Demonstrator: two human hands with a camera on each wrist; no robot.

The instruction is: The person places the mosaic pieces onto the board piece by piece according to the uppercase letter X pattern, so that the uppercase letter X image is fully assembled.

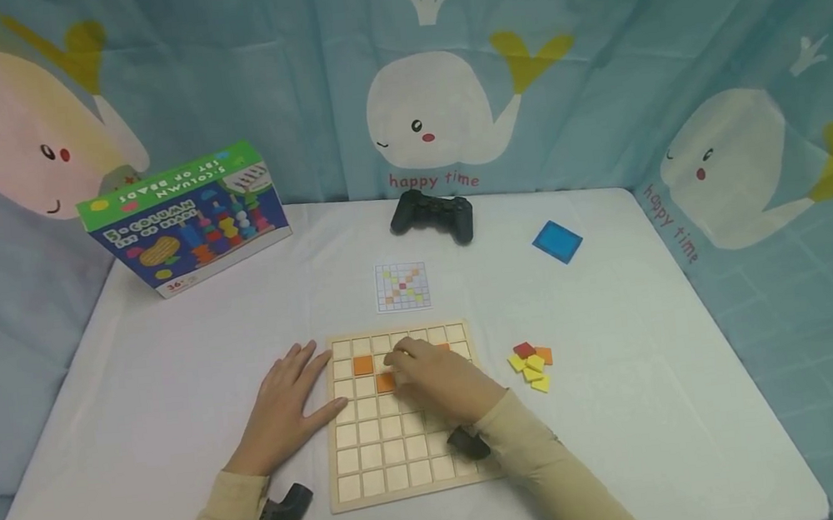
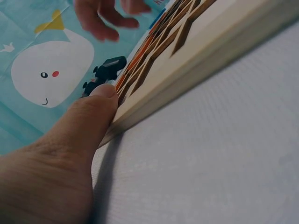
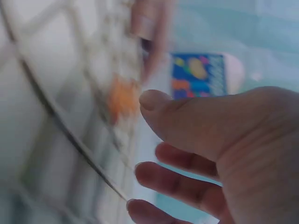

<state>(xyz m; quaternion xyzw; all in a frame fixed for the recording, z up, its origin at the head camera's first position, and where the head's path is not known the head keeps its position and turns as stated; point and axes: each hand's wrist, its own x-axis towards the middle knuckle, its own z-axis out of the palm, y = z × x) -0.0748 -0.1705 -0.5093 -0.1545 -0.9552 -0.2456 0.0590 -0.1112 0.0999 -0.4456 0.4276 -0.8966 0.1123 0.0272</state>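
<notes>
A wooden grid board point(image 1: 371, 453) lies on the white table. My left hand point(image 1: 284, 404) spreads its fingers at the board's left side, with the thumb point(image 2: 96, 109) resting on the rim. Over the upper middle of the board is my right hand point(image 1: 443, 375), its fingers bent. In the right wrist view, the thumb point(image 3: 187, 116) and fingers are apart and nothing shows between them. Beside the right fingers sit two orange tiles, one higher point(image 1: 362, 366) and one lower point(image 1: 386, 383). Behind that hand another orange tile point(image 1: 443, 347) is mostly hidden.
Right of the board lies a small pile of yellow tiles point(image 1: 533, 374), with a red tile point(image 1: 524, 349) and an orange tile point(image 1: 544, 356). A pattern card point(image 1: 401, 286), a black game controller point(image 1: 433, 215), a blue square tray point(image 1: 558, 241) and a bead-set box point(image 1: 191, 231) stand farther back.
</notes>
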